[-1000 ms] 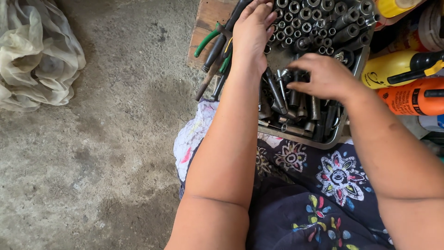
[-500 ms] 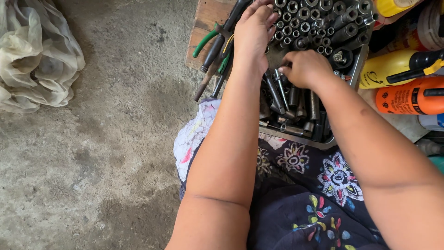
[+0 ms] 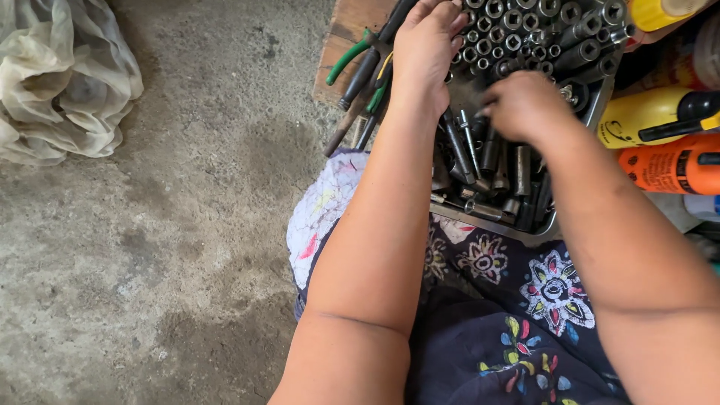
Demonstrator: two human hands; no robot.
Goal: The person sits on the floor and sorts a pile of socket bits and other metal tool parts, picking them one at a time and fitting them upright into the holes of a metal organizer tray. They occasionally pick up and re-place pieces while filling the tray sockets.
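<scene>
Rough grey concrete floor (image 3: pixel 165 225) fills the left side of the view, and against it, at the top centre, both hands work in a metal tray (image 3: pixel 495 221) packed with sockets and steel tool bits. The left hand (image 3: pixel 426 46) lies palm down with its fingers stretched flat and open over the upper left part of the tray, gripping nothing, its fingertips reaching among the upright sockets (image 3: pixel 525 26) that stand in tight rows with their hollow ends facing up. The right hand (image 3: pixel 525 105) is curled and blurred just to the right of it, knuckles up, lowered onto the heap of long dark extension bars (image 3: pixel 480 161) lying loose in the lower half of the tray; its fingers are bent downward, but whether they are closed on one of the pieces cannot be told. Just left of the left hand, several pliers with green, black and yellow handles (image 3: pixel 360 71) rest on a wooden board (image 3: pixel 341 45), their handles pointing down and left, over the board's edge. To the right of the tray lie a yellow bottle (image 3: pixel 637 120) with a black nozzle and an orange spray can (image 3: pixel 664 165), side by side. Below the tray spreads dark fabric with a flower print (image 3: pixel 525 330) covering the person's lap, with a white patterned cloth (image 3: pixel 326 217) at its left edge. Well apart, in the upper left corner, a crumpled pale plastic bag (image 3: pixel 60 75) sits on the floor.
</scene>
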